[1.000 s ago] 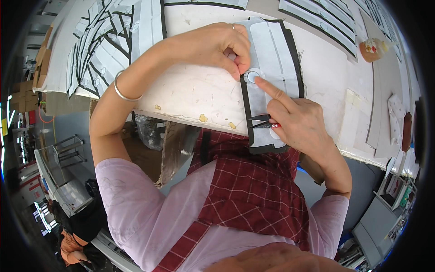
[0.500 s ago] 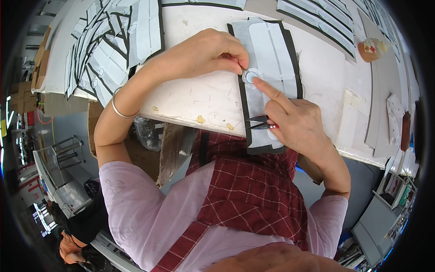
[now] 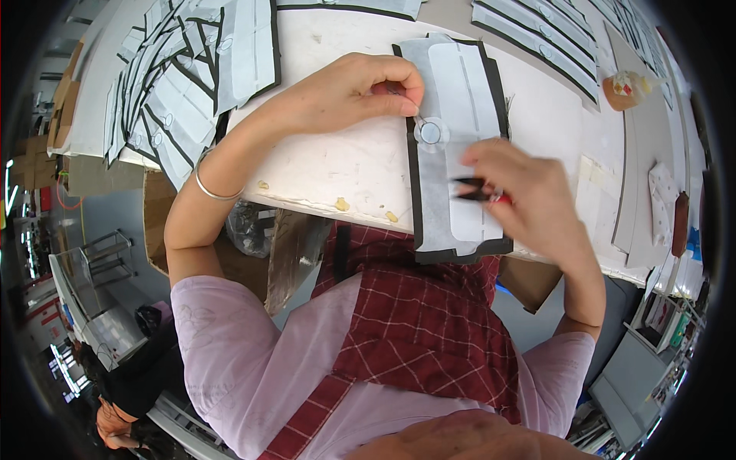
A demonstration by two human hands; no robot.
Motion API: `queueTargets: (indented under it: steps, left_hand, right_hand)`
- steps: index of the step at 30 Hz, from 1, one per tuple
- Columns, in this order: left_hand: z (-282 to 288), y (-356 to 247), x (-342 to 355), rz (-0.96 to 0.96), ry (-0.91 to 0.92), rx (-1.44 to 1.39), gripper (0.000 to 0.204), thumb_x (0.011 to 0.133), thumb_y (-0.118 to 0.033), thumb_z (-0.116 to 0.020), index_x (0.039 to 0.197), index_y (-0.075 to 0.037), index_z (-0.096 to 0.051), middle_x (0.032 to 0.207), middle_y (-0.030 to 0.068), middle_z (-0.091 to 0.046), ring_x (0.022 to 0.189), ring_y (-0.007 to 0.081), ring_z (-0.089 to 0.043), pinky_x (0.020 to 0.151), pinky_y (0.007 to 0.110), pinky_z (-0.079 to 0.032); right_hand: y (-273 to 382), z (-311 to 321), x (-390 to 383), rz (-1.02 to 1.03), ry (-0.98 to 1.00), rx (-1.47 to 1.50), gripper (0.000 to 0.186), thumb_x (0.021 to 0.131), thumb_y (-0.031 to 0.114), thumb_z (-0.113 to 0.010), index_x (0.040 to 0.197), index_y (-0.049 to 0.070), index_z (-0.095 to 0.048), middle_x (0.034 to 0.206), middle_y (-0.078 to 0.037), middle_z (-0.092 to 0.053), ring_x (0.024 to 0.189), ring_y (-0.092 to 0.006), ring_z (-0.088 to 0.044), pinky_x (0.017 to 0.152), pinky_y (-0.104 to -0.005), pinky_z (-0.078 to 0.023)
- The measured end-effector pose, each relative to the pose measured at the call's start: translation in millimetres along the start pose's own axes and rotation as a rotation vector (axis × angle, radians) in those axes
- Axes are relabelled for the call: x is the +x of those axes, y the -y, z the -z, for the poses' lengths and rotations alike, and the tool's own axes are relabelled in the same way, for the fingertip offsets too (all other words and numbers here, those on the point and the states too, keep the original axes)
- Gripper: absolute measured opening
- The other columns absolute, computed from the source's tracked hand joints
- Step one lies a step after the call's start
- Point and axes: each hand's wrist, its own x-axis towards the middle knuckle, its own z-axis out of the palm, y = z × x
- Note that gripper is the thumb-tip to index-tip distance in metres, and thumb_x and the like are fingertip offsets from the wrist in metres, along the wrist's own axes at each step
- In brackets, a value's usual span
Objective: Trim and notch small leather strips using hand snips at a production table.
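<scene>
Head view: panel pile (image 3: 249, 61) left of left hand (image 3: 368, 88), likely parked clear.
Left hand: thumb, fingertip pinched at disc (image 3: 431, 133) edge; item too small to tell.
White panel (image 3: 433, 199): flat between hands, likely so both reach.
Right hand (image 3: 533, 192): blurred, curled round snips (image 3: 475, 190), probably for handiness.

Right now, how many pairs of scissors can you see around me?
1. The small scissors with black blades are in your right hand, blurred, over the pale panel. Others may be hidden under the piled panels.
</scene>
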Motion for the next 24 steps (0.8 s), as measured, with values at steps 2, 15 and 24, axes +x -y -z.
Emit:
queueTargets:
  steps: [2, 15, 24]
  left_hand:
    - [-0.3, 0.4, -0.3, 0.004, -0.028, -0.031, 0.011, 0.094, -0.012, -0.067, 0.098, -0.002, -0.062, 0.088, 0.0041, -0.062, 0.082, 0.0142, -0.056, 0.076, 0.029, -0.047]
    - [-2.7, -0.7, 1.3, -0.045, -0.057, 0.030, 0.011, 0.094, -0.010, -0.066, 0.097, -0.001, -0.062, 0.084, 0.0044, -0.063, 0.077, 0.0132, -0.057, 0.073, 0.028, -0.048]
    - [-3.3, 0.6, 2.4, -0.035, -0.060, 0.031, 0.012, 0.095, -0.012, -0.067, 0.096, -0.001, -0.062, 0.081, 0.0007, -0.060, 0.074, 0.0096, -0.053, 0.069, 0.026, -0.046]
  right_hand:
    - [-6.2, 13.8, 16.4, -0.019, -0.014, -0.013, 0.022, 0.076, 0.018, -0.077, 0.083, 0.006, -0.060, 0.094, -0.010, -0.070, 0.061, -0.0296, -0.063, 0.055, -0.0366, -0.049]
    - [-39.8, 18.7, 93.8, 0.013, 0.387, -0.169, 0.049, 0.092, 0.043, -0.069, 0.066, 0.003, -0.062, 0.053, -0.009, -0.048, 0.049, -0.0236, -0.047, 0.053, -0.0365, -0.039]
    - [-46.4, 22.0, 115.0, -0.055, 0.630, -0.037, 0.042, 0.094, 0.032, -0.070, 0.068, 0.001, -0.060, 0.055, -0.004, -0.038, 0.051, -0.0160, -0.035, 0.052, -0.0334, -0.032]
